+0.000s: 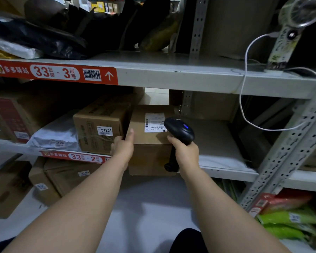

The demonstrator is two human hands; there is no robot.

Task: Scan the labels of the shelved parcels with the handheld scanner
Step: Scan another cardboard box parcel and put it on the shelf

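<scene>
1. Two tiers of the grey metal shelving [171, 77] fill the view, the upper one marked 33-3 on a red shelf tag [53, 73] and the lower one holding the cardboard parcels.
2. On the lower tier, a plain brown box [150, 136] sits partly pulled out over the shelf edge, pressed against a taller carton marked 01201 [100, 130] on its left; a grey poly mailer [57, 134] lies further left.
3. Left hand [123, 146] grips the brown box at its left front corner, thumb laid up along the top and fingers tucked into the gap beside the taller carton.
4. Right hand [185, 152] is wrapped around the handle of the black handheld scanner [179, 130], whose head hovers just over the right edge of the white shipping label [153, 122] on the box top.
5. Likely trouble: the scanner head sits so close that it covers part of the label (its barcodes run along the edges), so a read may miss or catch the wrong code.
6. Lesser risk: the overhanging box could tip off the shelf if the left hand lets go.
</scene>
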